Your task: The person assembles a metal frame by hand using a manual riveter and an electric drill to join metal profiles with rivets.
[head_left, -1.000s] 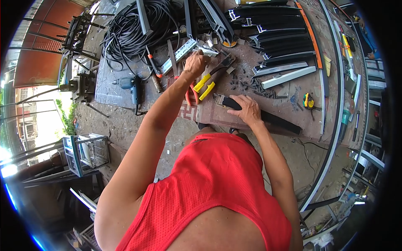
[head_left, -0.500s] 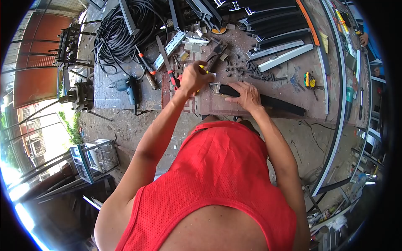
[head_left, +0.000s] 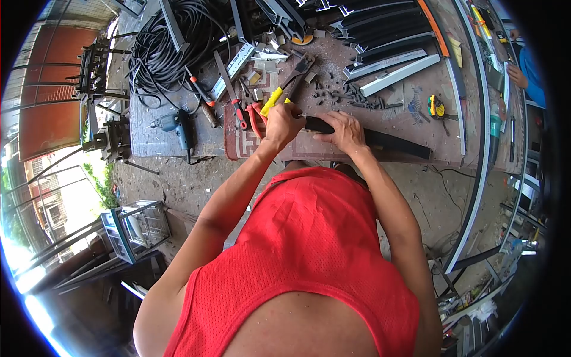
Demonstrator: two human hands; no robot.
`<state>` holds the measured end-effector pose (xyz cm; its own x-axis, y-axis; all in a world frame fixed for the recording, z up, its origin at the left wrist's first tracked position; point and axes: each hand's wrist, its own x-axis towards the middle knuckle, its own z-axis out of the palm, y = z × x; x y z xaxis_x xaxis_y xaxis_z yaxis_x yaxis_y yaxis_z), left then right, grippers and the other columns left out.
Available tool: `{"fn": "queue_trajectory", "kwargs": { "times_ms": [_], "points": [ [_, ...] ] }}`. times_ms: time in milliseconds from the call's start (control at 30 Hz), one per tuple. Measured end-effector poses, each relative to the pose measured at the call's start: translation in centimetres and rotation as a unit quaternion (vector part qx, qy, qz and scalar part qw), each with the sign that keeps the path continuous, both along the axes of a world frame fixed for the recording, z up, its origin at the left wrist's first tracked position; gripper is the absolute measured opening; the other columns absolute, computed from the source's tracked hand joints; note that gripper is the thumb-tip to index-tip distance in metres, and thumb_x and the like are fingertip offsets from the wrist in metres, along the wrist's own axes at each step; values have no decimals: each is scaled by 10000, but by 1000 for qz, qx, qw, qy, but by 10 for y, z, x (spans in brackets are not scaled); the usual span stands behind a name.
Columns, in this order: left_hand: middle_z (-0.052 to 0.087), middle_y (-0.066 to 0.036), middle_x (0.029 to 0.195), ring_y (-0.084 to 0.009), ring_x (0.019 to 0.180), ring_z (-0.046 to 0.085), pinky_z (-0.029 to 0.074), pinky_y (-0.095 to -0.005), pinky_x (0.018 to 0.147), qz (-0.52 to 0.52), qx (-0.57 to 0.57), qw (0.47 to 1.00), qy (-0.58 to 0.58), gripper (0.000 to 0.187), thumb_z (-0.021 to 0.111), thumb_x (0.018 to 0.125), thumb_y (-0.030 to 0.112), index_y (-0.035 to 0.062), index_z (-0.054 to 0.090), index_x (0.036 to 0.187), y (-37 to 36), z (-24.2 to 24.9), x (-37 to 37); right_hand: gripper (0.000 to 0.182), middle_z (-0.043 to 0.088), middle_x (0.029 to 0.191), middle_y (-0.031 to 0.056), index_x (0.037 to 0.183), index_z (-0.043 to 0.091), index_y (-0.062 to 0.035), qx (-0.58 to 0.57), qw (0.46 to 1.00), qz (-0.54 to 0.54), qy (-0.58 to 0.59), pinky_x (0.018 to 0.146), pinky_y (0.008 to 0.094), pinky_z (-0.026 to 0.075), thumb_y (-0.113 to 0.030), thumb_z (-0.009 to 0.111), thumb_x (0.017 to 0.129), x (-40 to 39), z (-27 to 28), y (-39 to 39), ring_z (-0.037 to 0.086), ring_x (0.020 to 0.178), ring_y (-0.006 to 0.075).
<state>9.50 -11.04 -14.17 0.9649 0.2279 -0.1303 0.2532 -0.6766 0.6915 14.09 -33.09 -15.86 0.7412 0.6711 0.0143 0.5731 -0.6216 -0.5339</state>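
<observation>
A long black profile (head_left: 395, 143) lies along the front edge of the workbench (head_left: 208, 143). My right hand (head_left: 346, 132) is wrapped over its left part, the thumb on the near side. At the left end of the profile, my left hand (head_left: 284, 124) is closed, its fingers pinched; whatever they hold is too small to name. Just behind the left hand are yellow-handled cutters (head_left: 272, 100). Red-handled pliers (head_left: 254, 119) and a red-handled tool (head_left: 239, 114) lie left of it. Small dark pieces (head_left: 357, 95) are scattered behind my right hand.
A drill (head_left: 177, 126) and coiled black cable (head_left: 160, 50) are on the left of the bench. Profiles (head_left: 380, 50) are stacked at the back. A yellow tape measure (head_left: 437, 107) lies at the right. Another person's hand (head_left: 517, 76) shows at the far right.
My left hand has moved right and down to the profile's end, uncovering the yellow and red handles. My right hand stays on the profile. The view has shifted slightly.
</observation>
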Motion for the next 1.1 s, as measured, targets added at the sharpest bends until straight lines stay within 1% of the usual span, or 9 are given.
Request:
{"fn": "queue_trajectory", "kwargs": {
  "times_ms": [133,300,333,367,467,633,733,833,1100],
  "points": [
    [766,-156,824,-275,736,754,592,-364,715,9,13,1000,-7,270,783,748,203,17,785,945,-9,7,-3,641,713,1169,44,1291,692,-228,5,1000,-6,-3,930,428,548,-465,850,717,-1,-2,1,665,1094,289],
    [775,-142,843,-247,755,758,593,-355,726,23,29,999,-12,285,805,754,202,10,785,963,-10,2,-6,608,709,1150,57,1234,694,-159,47,998,-13,-33,932,428,540,-445,855,721,-4,-19,2,668,1095,293],
    [768,-154,844,-292,775,755,593,-387,740,31,-9,999,-25,269,787,745,207,29,782,946,-7,-4,-8,611,706,1155,60,1239,700,-163,49,998,-11,-23,951,426,534,-465,847,729,-4,-20,2,666,1104,289],
    [775,-144,858,-230,780,760,591,-341,740,19,3,1000,-11,304,796,765,209,12,775,996,-4,-4,-8,621,705,1161,64,1252,704,-166,27,1000,-7,-10,968,424,529,-487,834,737,-3,-12,2,663,1114,290],
    [774,-140,878,-237,789,755,589,-346,735,22,-25,999,32,341,786,757,197,15,762,1043,-6,-8,-5,647,706,1160,66,1271,701,-175,9,1000,-10,-7,970,426,531,-508,830,731,-4,-10,3,663,1116,291],
    [781,-161,903,-297,849,769,605,-392,809,79,-19,996,28,353,768,704,180,34,783,1025,-21,-1,-2,638,712,1155,53,1270,694,-210,10,1000,-30,-4,962,433,534,-488,844,715,-2,-11,5,659,1128,283],
    [774,-184,925,-295,870,765,602,-389,819,160,-124,979,27,427,788,680,128,-7,747,1084,-30,-9,-12,608,720,1147,55,1266,698,-195,8,1000,-8,-1,913,439,534,-446,844,732,-2,-2,8,679,1082,288],
    [771,-176,943,-299,881,759,598,-381,830,185,-147,971,32,416,761,711,115,-9,724,1106,-36,6,-19,565,727,1143,54,1277,692,-197,48,996,-13,-70,923,436,517,-405,823,768,-3,0,20,685,1070,282],
    [776,-161,1044,-241,993,754,590,-352,885,171,-203,963,35,418,760,819,164,-39,676,1175,-30,9,-39,471,746,1115,48,1231,722,-198,51,999,7,-16,924,435,508,-399,797,811,-7,-3,34,697,1023,282]
  ]
}}
